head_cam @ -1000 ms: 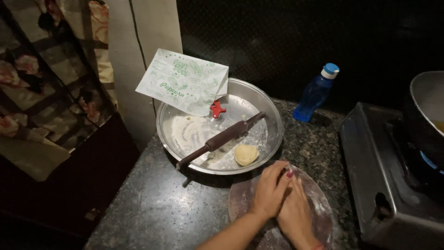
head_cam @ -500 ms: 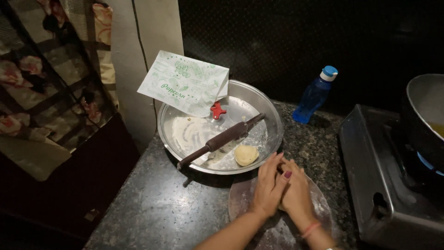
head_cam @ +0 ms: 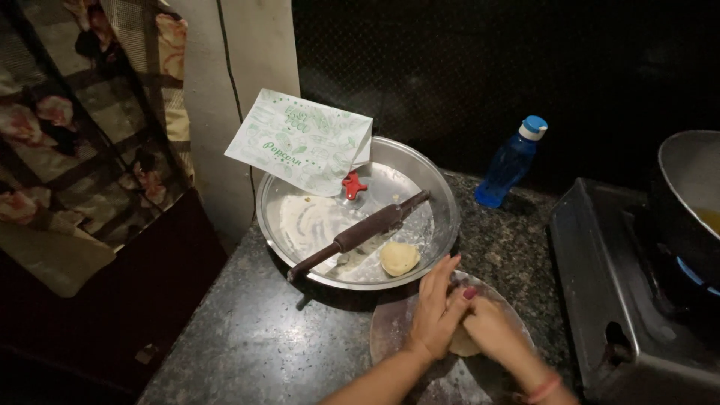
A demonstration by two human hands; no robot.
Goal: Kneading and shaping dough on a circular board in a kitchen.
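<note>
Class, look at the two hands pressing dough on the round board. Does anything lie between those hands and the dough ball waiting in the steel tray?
Nothing visible does. The left hand and right hand press dough on the round board. The dough ball sits just beyond the fingertips, inside the steel tray; only the tray's low rim lies between. The rolling pin lies behind the ball.

both hands (head_cam: 461,319) on dough (head_cam: 463,343)
</note>
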